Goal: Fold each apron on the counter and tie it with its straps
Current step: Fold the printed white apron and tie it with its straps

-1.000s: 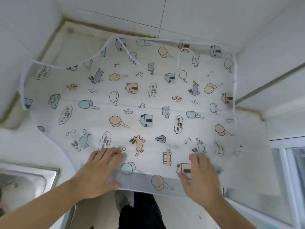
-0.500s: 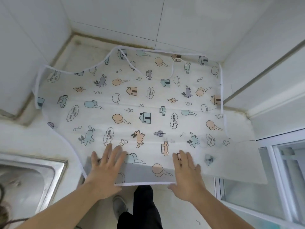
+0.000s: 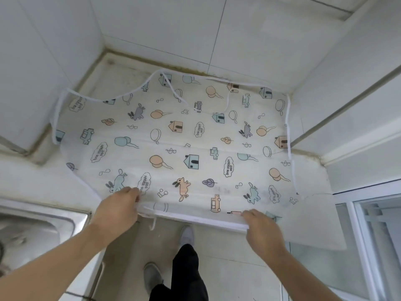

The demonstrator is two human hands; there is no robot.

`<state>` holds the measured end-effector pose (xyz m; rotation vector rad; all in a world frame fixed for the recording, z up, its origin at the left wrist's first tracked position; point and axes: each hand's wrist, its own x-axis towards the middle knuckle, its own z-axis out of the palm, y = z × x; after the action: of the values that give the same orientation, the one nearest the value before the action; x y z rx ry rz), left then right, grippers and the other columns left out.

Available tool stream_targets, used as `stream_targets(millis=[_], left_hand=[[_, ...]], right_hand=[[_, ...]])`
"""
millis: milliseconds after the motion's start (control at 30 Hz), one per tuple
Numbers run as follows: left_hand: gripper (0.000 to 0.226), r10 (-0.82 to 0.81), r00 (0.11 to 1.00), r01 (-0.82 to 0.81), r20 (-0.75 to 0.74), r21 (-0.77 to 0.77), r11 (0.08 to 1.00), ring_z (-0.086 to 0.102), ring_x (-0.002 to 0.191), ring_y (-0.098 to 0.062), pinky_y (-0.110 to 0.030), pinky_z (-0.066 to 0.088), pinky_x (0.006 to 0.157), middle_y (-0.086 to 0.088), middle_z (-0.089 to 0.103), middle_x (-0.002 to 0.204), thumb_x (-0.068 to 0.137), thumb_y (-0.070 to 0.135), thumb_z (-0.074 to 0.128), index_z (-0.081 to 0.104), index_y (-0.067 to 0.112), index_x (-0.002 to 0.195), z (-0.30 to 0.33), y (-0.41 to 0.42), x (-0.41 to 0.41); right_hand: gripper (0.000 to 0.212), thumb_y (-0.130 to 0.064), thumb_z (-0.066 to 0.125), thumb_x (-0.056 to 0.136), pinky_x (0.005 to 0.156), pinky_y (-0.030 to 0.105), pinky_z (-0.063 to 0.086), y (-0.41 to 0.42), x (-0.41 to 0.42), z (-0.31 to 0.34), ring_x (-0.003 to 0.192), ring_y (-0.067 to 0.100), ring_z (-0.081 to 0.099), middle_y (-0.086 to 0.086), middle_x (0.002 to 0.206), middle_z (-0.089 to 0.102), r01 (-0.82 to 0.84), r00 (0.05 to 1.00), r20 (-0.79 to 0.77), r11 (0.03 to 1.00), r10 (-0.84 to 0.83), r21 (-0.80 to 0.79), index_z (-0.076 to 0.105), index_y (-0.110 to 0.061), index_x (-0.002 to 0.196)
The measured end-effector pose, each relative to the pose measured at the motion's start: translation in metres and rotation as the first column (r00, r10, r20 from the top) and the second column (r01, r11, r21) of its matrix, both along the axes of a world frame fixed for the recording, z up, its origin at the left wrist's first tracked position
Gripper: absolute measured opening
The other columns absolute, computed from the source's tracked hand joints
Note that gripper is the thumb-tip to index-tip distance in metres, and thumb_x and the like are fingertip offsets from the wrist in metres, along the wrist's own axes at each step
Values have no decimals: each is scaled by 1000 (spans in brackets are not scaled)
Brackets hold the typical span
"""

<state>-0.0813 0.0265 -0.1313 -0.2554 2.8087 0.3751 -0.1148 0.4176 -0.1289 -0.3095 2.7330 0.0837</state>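
There is one apron (image 3: 173, 144) on the table (image 3: 312, 216), one sink (image 3: 39, 227) at 8 o'clock, and two hands.

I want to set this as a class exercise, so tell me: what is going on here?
A person is starting to fold a patterned apron spread flat on a kitchen counter. The left hand and the right hand each pinch the apron's near hem at the counter's front edge, which is bunched slightly between them. The rest lies unfolded, with its white straps loose near the wall. A steel sink sits to the left.
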Motion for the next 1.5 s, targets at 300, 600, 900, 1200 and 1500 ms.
stream_targets(millis=[300,600,900,1200,1500], left_hand=[[47,211,970,-228,124,141,963,40,48,-22,-29,26,50,1,41,45,88,-1,57,36,18,50,68,-60,-42],[33,470,855,-518,218,369,772,58,62,-31,-33,37,60,-24,67,63,99,-4,51,69,-5,71,107,-86,-58],[38,342,887,-399,310,139,906,66,76,-26,-31,47,66,-12,71,81,104,15,51,71,6,73,101,-119,-101],[23,606,788,-615,107,188,766,69,73,-38,-43,55,76,-20,70,72,96,11,64,68,9,74,77,-125,-159],[17,528,831,-542,-173,-41,839,61,68,-34,-39,55,63,-15,61,75,93,8,53,60,14,78,73,-125,-259]], right_hand=[[22,-21,50,88,80,31,51,40,-46,71,93,21,62,-8,102,64,267,950,136,958,-280,106,62,-31,103],[5,-18,64,87,62,28,45,93,-78,112,73,22,63,-1,77,62,501,853,111,860,-509,92,60,-17,85],[19,-20,62,90,70,30,54,117,-112,147,77,22,72,0,77,74,497,848,178,865,-500,64,70,-19,73],[24,-23,48,102,76,39,53,112,-207,115,82,32,64,6,80,71,467,879,-32,871,-477,-153,56,-14,81],[18,-18,44,100,60,36,52,53,-311,87,65,33,66,11,80,66,539,787,-133,775,-603,-329,56,-11,89]])
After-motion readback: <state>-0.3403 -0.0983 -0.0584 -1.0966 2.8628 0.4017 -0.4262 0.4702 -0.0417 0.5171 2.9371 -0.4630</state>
